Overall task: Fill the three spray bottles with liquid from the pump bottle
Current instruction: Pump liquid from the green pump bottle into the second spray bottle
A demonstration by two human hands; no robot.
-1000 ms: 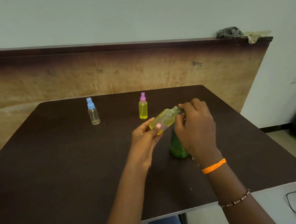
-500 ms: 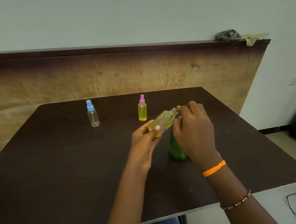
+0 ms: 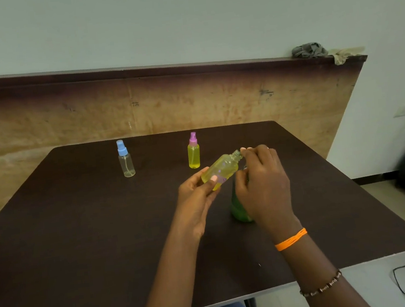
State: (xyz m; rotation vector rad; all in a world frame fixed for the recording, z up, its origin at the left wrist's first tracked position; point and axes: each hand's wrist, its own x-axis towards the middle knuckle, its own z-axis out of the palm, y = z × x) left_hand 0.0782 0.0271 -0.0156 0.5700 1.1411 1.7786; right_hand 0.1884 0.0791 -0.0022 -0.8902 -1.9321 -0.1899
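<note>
The left hand [image 3: 195, 194] grips the tilted open spray bottle [image 3: 220, 170] so its mouth meets the green pump bottle [image 3: 237, 207] on the table [image 3: 80, 241], while the right hand [image 3: 261, 179] curls over the pump top, likely to push soap in.

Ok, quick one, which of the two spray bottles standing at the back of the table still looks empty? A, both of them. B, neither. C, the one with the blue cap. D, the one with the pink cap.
C: the blue-capped bottle is clear with only its tube showing, while the pink-capped bottle holds yellow liquid.
</note>
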